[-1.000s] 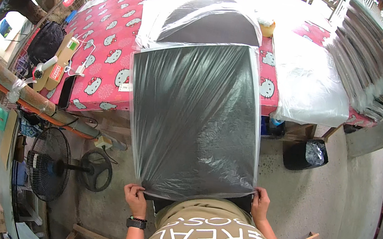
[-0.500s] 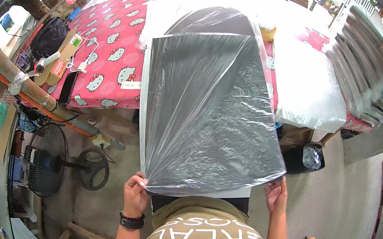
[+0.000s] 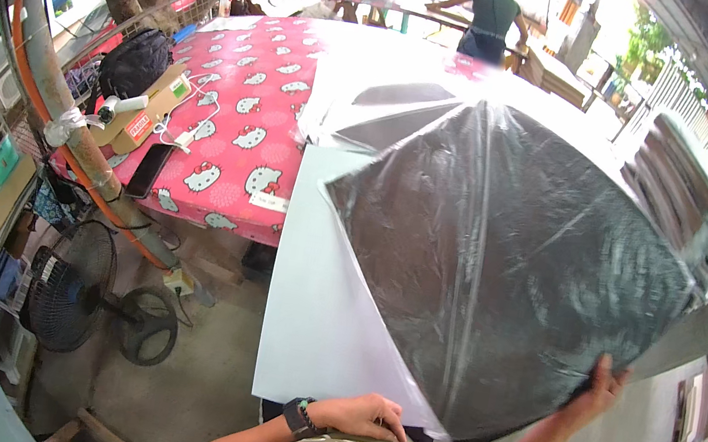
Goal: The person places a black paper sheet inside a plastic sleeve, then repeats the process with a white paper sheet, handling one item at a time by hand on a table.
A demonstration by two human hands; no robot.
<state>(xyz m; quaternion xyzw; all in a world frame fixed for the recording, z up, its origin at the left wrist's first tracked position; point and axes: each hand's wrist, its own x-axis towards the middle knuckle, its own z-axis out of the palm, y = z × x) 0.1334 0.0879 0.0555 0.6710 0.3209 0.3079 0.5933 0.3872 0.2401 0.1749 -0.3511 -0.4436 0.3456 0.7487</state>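
Note:
A large dark sheet under wrinkled clear plastic film [image 3: 506,254] lies askew, its near corner pointing toward me. My right hand [image 3: 600,394] grips its right edge, the thumb on top and the other fingers partly hidden beneath. Under the dark sheet is a white board [image 3: 312,307], bare along its left side and jutting past the table's near edge. My left hand [image 3: 374,416] is at the board's near edge, close to my shirt, fingers curled downward. What those fingers hold, if anything, is hidden.
A table with a pink patterned cloth [image 3: 247,135] carries a phone [image 3: 149,170], a cardboard box [image 3: 143,118] and a black bag [image 3: 135,64]. Stacked wrapped sheets [image 3: 675,179] stand at the right. A fan [image 3: 70,287] and pole [image 3: 86,156] are at left; another person [image 3: 490,16] works farther off.
The dark sheet has turned and shifted right, uncovering the white board's left side. My right hand moved right with its edge; my left hand left its corner and moved right, toward my body.

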